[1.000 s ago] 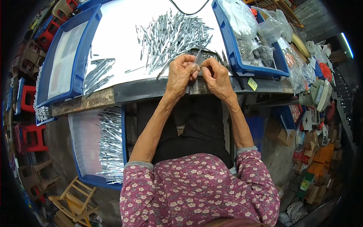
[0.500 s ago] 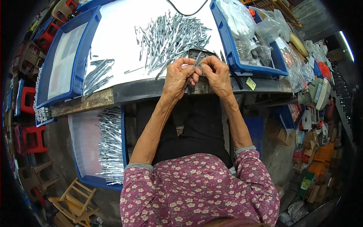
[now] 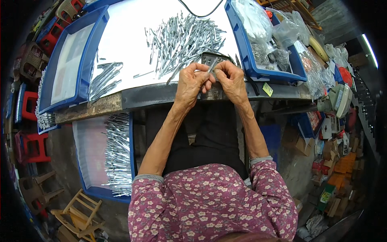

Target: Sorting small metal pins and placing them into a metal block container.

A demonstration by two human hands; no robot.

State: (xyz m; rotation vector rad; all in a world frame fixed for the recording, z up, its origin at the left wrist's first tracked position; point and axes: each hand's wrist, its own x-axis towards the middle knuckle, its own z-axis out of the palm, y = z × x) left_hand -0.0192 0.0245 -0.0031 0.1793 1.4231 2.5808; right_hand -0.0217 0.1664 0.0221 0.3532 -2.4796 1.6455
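Note:
My left hand is closed around a slim grey metal strip, which pokes up past the fingertips. Close beside it, my right hand has thumb and forefinger pinched at the same strip; whether it also holds a small part is too fine to make out. Both hands are over the front edge of the table. Just beyond the fingers sits a dark metal block with holes. A heap of similar grey metal strips spreads over the white tabletop farther back, and a smaller bunch of strips lies to the left.
A blue tray stands at the table's left. On the right, another blue tray holds plastic bags and small parts. Below the table at left, a blue bin contains many metal strips. Pliers-like dark handles lie near the right edge.
Hardly anything differs. The strip between my fingers has tilted slightly, and both hands stay in nearly the same place.

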